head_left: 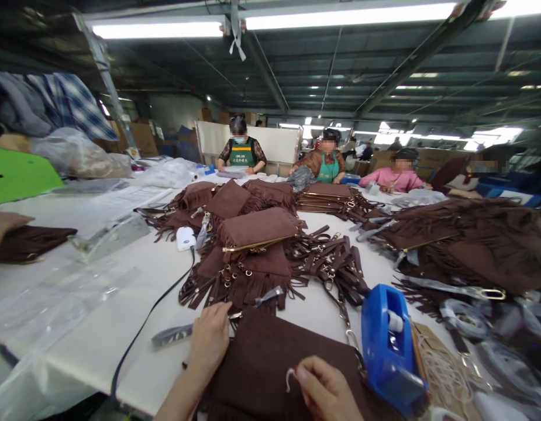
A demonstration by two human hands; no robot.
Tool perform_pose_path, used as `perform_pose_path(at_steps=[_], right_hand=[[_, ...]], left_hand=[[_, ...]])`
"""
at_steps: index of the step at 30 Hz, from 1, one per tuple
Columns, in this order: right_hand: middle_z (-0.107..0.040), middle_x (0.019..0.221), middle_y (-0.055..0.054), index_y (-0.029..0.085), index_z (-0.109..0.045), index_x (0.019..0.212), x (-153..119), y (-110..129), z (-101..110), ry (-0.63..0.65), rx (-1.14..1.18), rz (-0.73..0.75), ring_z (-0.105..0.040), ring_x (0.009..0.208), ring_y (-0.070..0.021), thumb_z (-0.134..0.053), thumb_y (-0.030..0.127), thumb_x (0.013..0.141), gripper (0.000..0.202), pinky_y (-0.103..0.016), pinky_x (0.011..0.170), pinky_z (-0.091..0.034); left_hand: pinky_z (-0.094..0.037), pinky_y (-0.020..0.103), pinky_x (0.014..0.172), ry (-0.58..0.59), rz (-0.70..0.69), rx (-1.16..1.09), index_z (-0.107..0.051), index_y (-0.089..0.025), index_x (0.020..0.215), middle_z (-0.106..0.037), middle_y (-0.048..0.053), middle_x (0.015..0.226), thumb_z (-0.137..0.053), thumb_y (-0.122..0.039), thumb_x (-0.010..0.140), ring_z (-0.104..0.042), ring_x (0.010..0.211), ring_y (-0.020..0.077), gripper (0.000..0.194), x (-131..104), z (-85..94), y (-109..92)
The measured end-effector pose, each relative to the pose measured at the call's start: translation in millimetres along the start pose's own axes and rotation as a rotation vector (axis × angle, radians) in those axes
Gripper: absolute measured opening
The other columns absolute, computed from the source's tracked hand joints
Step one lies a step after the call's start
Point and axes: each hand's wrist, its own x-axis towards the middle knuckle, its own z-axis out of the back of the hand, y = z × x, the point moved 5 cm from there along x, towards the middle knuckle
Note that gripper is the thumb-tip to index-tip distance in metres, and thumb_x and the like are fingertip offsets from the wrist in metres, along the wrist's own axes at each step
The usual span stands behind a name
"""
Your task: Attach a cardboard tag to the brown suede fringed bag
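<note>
A brown suede fringed bag (265, 362) lies flat at the near table edge. My left hand (209, 342) rests on its upper left corner, fingers bent against the gold zipper end. My right hand (325, 389) hovers over the bag's lower right part and pinches a small white bit between thumb and fingers. A blue tape dispenser (390, 348) stands just right of my right hand. Behind the bag sits a pile of the same brown fringed bags (252, 234) and loose brown straps (329, 263) with gold clips.
A white table (134, 292) holds clear plastic sleeves (46, 304) at left, a black cord (151, 316) and a small white device (185, 238). More brown bags (472, 240) heap at right. Another person's hand (2, 225) rests at far left. Several people sit at the far end.
</note>
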Motion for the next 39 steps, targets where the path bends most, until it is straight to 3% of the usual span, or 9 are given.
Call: perform_pose_path(at_steps=[4, 8, 10, 13, 15, 18, 25, 30, 39], right_hand=[[-0.036, 0.044, 0.008, 0.018, -0.048, 0.065, 18.6, 22.3, -24.6, 0.074, 0.112, -0.027, -0.019, 0.036, -0.0035, -0.061, 0.063, 0.063, 0.047, -0.019, 0.035, -0.012], [-0.038, 0.044, 0.009, 0.017, -0.048, 0.065, 40.8, 32.8, -38.8, 0.054, 0.135, -0.05, -0.021, 0.035, -0.0028, -0.063, 0.058, 0.059, 0.044, -0.018, 0.035, -0.012], [-0.034, 0.043, 0.01, 0.017, -0.048, 0.064, 53.2, 34.8, -46.0, 0.047, 0.16, -0.071, -0.019, 0.035, -0.0023, -0.066, 0.056, 0.056, 0.043, -0.018, 0.035, -0.01], [-0.029, 0.04, 0.012, 0.017, -0.046, 0.059, 71.2, 35.8, -57.9, 0.035, 0.218, -0.096, -0.017, 0.035, -0.0017, -0.069, 0.051, 0.051, 0.041, -0.018, 0.035, -0.008], [-0.028, 0.039, 0.013, 0.018, -0.045, 0.057, 81.5, 34.2, -66.2, 0.031, 0.246, -0.123, -0.016, 0.034, -0.0013, -0.069, 0.047, 0.049, 0.039, -0.018, 0.035, -0.007], [-0.031, 0.039, 0.013, 0.018, -0.044, 0.059, 92.8, 30.2, -76.4, 0.018, 0.254, -0.16, -0.017, 0.033, -0.0009, -0.068, 0.042, 0.049, 0.035, -0.017, 0.034, -0.007], [-0.053, 0.046, 0.005, 0.015, -0.051, 0.067, 102.5, 22.3, -93.8, -0.012, 0.211, -0.205, -0.019, 0.03, -0.0014, -0.055, 0.025, 0.062, 0.012, -0.017, 0.032, -0.008], [-0.059, 0.051, 0.0, 0.012, -0.057, 0.073, 101.0, 14.4, -103.0, 0.025, 0.189, -0.249, -0.021, 0.029, -0.0021, -0.052, 0.018, 0.061, 0.014, -0.018, 0.03, -0.008], [-0.062, 0.067, -0.001, 0.012, -0.055, 0.081, 91.3, 18.8, -103.4, 0.184, 0.368, -0.249, -0.015, 0.033, 0.0008, -0.056, 0.026, 0.047, 0.037, -0.018, 0.034, -0.007]], left_hand=[[-0.034, 0.042, 0.088, 0.12, -0.166, 0.103, -0.06, -0.017, 0.095, -0.062, 0.009, 0.099, -0.045, -0.008, 0.075, -0.05, 0.102, 0.0264, 0.027, 21.9, -18.0, -5.8], [-0.039, 0.04, 0.08, 0.162, -0.266, 0.147, -0.06, -0.017, 0.076, -0.06, 0.009, 0.083, -0.036, -0.014, 0.083, -0.053, 0.087, 0.0251, 0.025, 29.7, -21.2, -5.7], [-0.039, 0.039, 0.082, 0.154, -0.298, 0.131, -0.058, -0.017, 0.077, -0.058, 0.01, 0.09, -0.033, -0.015, 0.085, -0.052, 0.088, 0.024, 0.027, 29.0, -14.6, -5.4], [-0.034, 0.036, 0.095, 0.158, -0.324, 0.065, -0.055, -0.017, 0.079, -0.048, 0.012, 0.119, -0.034, -0.013, 0.084, -0.045, 0.109, 0.0229, 0.022, 26.1, -5.5, -4.6], [-0.033, 0.031, 0.095, 0.192, -0.309, 0.01, -0.052, -0.017, 0.08, -0.047, 0.012, 0.122, -0.033, -0.01, 0.082, -0.043, 0.113, 0.02, 0.021, 25.0, -4.3, -2.2], [-0.04, 0.027, 0.074, 0.271, -0.218, -0.064, -0.048, -0.019, 0.08, -0.059, 0.006, 0.087, -0.03, -0.012, 0.083, -0.056, 0.083, 0.0167, 0.02, 25.9, -8.8, 6.1], [-0.025, 0.025, 0.049, 0.543, 0.004, -0.177, -0.047, -0.017, 0.057, -0.047, -0.002, 0.05, -0.043, -0.01, 0.063, -0.045, 0.052, 0.0136, 0.011, 27.1, -19.8, 27.0], [-0.017, 0.025, 0.047, 0.643, 0.008, -0.335, -0.039, -0.018, 0.05, -0.034, -0.006, 0.048, -0.043, -0.015, 0.052, -0.032, 0.048, 0.0101, 0.006, 22.8, -15.7, 26.3], [-0.018, 0.025, 0.048, 0.674, 0.004, -0.558, -0.041, -0.018, 0.052, -0.032, -0.006, 0.049, -0.043, -0.027, 0.048, -0.028, 0.05, 0.0102, 0.01, 19.3, -5.4, 16.4]])
